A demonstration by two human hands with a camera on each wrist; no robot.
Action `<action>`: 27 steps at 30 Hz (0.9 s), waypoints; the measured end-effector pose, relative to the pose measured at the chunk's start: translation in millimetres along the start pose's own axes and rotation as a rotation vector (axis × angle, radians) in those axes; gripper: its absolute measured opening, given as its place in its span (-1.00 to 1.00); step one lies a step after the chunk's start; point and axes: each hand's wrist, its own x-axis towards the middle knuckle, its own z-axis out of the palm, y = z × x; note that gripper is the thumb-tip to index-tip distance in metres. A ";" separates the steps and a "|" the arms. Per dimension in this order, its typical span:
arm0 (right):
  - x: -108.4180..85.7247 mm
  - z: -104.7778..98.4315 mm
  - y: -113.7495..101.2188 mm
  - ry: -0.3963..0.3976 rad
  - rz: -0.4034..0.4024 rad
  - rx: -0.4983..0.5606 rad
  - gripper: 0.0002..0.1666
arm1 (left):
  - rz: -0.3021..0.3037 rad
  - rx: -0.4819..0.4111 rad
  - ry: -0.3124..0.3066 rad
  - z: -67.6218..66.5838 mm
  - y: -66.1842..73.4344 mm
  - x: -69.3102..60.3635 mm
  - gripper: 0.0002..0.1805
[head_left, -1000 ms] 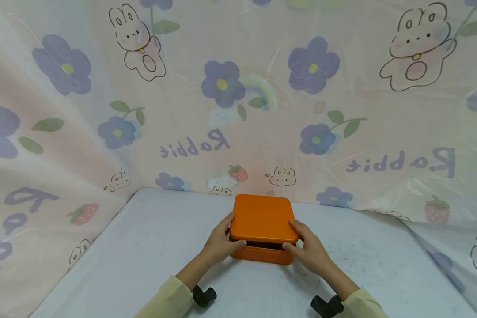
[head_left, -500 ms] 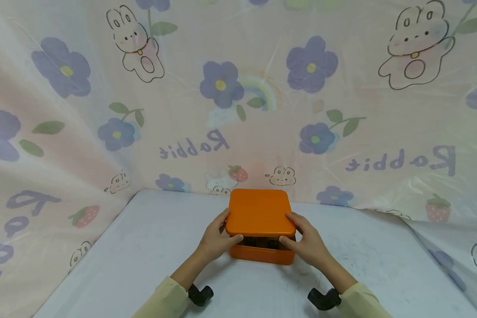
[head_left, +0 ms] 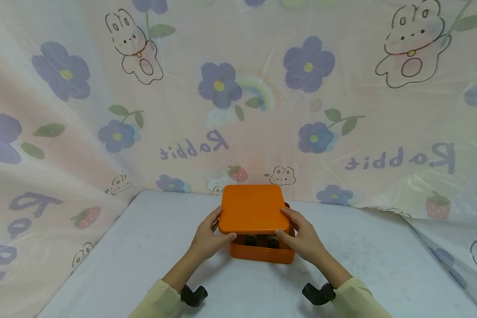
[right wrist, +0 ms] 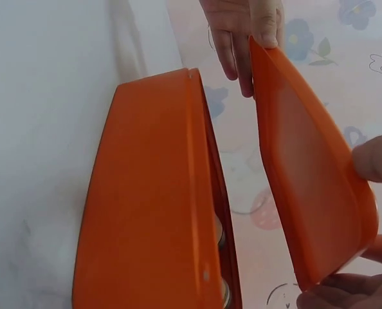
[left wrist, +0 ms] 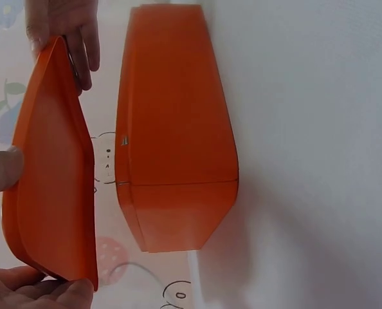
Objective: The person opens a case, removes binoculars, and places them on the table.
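Observation:
An orange box lid (head_left: 254, 208) is held off an orange box (head_left: 262, 254), apart from it and shifted slightly left. My left hand (head_left: 207, 237) pinches the lid's left side, thumb at the front edge. On the opposite side my right hand (head_left: 305, 236) grips the lid the same way. Through the front gap, dark round objects (head_left: 273, 241) show inside the box; their kind cannot be told. In the left wrist view the lid (left wrist: 53, 174) stands clear of the box wall (left wrist: 172, 109). Two round ends (right wrist: 226, 293) peek over the box rim in the right wrist view.
The box stands on a white tabletop (head_left: 163, 238), close to its back edge. Behind and to the left hangs a pale curtain (head_left: 262, 132) printed with rabbits and flowers. A black strap-like piece sits at each wrist, such as the left wrist mount (head_left: 194, 296).
Both hands have raised the lid and moved it left, away from the box. The gap at the front has widened, so the dark objects inside now show. The box has stayed in place.

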 end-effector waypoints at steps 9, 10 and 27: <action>5.6 5.3 -6.6 -0.018 -0.004 0.071 -0.20 | -0.006 -0.002 0.031 -10.1 1.1 -5.1 -0.05; 6.4 6.3 -7.2 -0.017 -0.008 0.074 -0.19 | -0.008 0.006 0.034 -11.4 1.1 -5.6 -0.05; 20.4 26.1 -24.2 -0.021 -0.054 0.105 -0.20 | -0.025 0.047 0.074 -38.2 -0.4 -17.3 -0.06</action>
